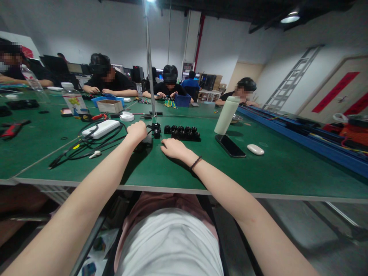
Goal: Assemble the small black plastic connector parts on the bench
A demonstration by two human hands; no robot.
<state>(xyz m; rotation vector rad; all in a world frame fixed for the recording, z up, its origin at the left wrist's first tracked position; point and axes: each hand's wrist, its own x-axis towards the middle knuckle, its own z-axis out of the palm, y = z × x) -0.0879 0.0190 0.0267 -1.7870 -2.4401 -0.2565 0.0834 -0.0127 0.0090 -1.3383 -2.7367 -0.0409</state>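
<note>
- Wall [123, 32]: pale grey, plain, running across the back and round to the right.
- Ceiling [230, 8]: dark, with beams.
- Lamp [290, 17]: round, lit, at upper right; another light [151, 1] glows at the top edge, near the pole.
- Pole [148, 57]: thin, metal, rising from the table.
- Pipe [199, 40]: red, upright, beside a white column [189, 38].
- Ladder [296, 76]: metal, leaning at the right wall.
- Door [355, 69]: pale, at far right, bearing red strips [335, 92].
- Table [184, 172]: wide, green top, pale edge.
- Boxes [217, 81]: brown, at the back, above a white stand [211, 93].
</note>
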